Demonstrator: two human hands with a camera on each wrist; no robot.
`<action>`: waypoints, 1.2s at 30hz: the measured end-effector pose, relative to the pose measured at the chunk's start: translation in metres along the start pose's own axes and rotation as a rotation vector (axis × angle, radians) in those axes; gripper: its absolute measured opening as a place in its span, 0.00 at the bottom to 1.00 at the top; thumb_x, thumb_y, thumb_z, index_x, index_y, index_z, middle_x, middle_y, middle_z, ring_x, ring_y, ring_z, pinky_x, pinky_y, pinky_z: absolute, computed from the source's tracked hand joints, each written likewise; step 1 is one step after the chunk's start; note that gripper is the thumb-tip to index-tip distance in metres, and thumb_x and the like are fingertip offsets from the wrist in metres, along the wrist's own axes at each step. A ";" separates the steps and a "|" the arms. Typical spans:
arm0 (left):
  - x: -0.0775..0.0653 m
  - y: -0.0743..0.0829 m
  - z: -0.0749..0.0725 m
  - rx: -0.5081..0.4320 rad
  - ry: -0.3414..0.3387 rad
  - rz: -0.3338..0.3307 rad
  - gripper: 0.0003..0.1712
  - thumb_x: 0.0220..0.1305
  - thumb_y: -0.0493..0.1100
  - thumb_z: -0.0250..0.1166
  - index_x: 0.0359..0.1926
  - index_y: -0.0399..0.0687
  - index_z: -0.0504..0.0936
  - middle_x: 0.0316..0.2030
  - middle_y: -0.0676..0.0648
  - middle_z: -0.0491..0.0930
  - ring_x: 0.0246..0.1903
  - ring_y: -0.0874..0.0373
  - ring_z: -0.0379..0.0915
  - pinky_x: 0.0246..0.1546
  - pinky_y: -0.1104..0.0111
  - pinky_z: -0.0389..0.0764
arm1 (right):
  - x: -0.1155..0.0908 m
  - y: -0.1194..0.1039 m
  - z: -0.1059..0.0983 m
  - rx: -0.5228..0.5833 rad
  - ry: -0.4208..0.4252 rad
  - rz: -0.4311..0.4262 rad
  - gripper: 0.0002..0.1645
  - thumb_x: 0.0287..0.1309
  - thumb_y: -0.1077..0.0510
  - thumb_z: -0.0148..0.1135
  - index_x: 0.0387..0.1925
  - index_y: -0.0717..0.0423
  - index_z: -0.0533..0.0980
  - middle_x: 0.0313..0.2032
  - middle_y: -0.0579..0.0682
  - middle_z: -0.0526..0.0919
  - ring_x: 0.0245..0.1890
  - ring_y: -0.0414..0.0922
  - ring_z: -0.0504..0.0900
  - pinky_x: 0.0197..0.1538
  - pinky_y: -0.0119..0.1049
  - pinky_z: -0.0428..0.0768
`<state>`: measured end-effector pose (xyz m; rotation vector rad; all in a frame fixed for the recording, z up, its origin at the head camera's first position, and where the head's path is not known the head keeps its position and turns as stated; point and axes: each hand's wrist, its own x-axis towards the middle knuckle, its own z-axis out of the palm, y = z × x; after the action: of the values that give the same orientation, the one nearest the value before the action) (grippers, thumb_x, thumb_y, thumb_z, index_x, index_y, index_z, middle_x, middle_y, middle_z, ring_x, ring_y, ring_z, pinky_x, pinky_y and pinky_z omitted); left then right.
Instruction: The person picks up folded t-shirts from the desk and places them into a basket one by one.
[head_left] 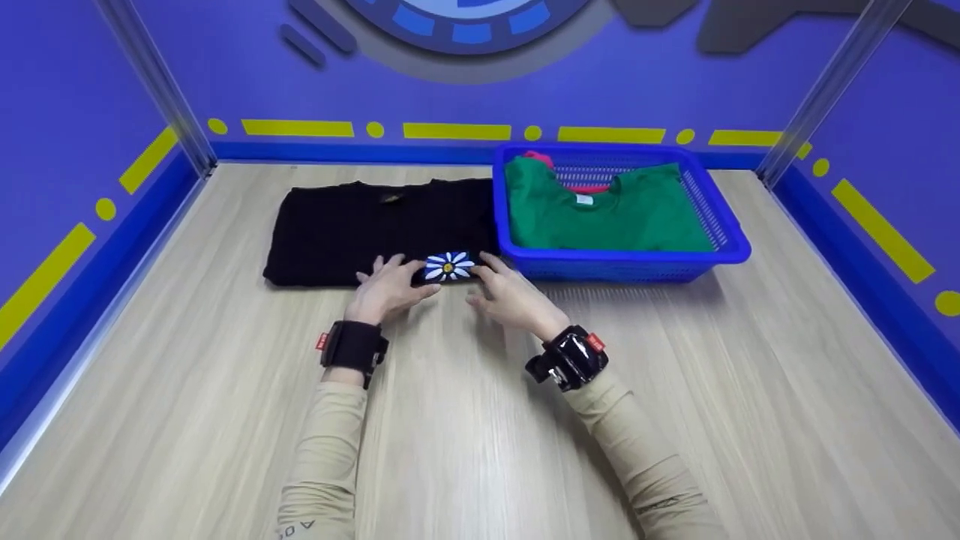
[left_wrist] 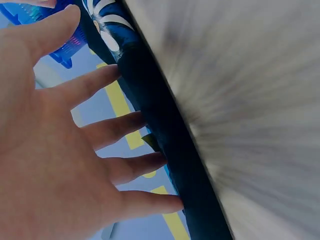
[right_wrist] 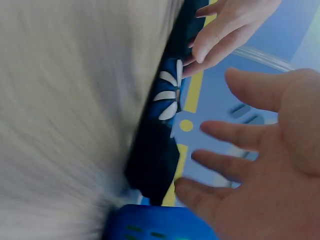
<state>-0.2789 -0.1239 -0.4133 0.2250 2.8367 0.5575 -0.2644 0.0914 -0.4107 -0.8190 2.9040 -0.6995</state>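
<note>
A black T-shirt (head_left: 345,232) lies folded flat on the table, its collar toward the back wall. A white daisy print (head_left: 448,266) on a blue patch shows at its front edge. My left hand (head_left: 386,286) has its fingers spread and fairly straight, fingertips resting on the shirt's front edge left of the print, as the left wrist view shows. On the other side of the print, my right hand (head_left: 514,298) holds its fingers apart, fingertips close to the shirt's front right part. Neither hand grips anything.
Right of the black shirt stands a blue plastic basket (head_left: 622,268), its left side against the shirt's right end. In it lies a folded green T-shirt (head_left: 637,214) over a red garment (head_left: 538,158). Blue-purple panels (head_left: 360,90) enclose the table (head_left: 465,427) at the back and sides.
</note>
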 end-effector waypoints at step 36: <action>-0.029 0.014 -0.032 0.103 -0.267 0.016 0.26 0.54 0.57 0.63 0.53 0.54 0.77 0.59 0.42 0.70 0.60 0.45 0.63 0.59 0.54 0.67 | -0.018 -0.013 -0.021 -0.156 -0.281 0.047 0.11 0.56 0.51 0.60 0.36 0.52 0.82 0.31 0.46 0.82 0.29 0.41 0.76 0.31 0.37 0.75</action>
<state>-0.2586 -0.1277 -0.3728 0.3158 2.6073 0.3552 -0.2459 0.1000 -0.3876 -0.7872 2.7359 -0.3262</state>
